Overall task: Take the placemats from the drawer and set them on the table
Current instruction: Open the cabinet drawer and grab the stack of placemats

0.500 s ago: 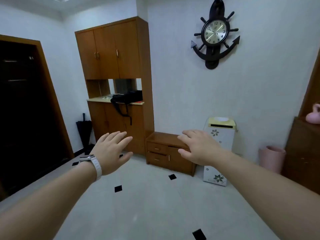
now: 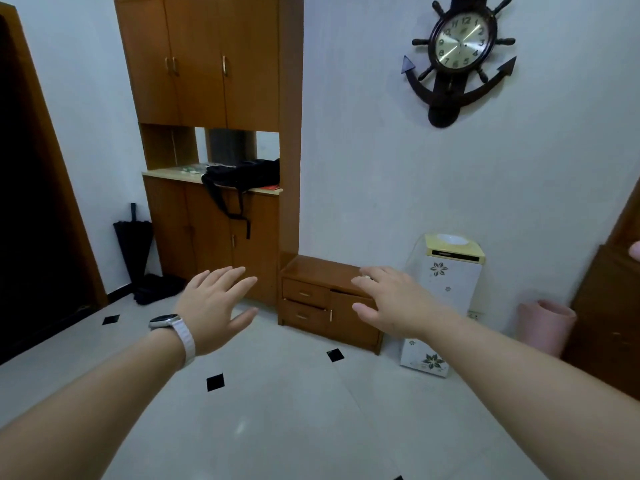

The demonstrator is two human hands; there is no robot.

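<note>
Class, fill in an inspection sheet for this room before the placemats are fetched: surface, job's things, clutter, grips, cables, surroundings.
Surface: pale tiled floor with black diamond insets; no table in view.
Job's things: low drawer cabinet against the wall, two drawers; placemats not seen.
Clutter: black bag on the ledge of the tall cabinet, strap hanging; black umbrella beside it.
Grips: left hand and right hand open, outstretched, holding nothing.
Cables: nothing seen.
Surroundings: anchor clock on wall, white floral unit, pink bin.

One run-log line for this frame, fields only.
stage: pre-grasp | left hand: open, empty | right hand: open, empty | drawer cabinet: ahead, untouched | placemats: not visible
</note>
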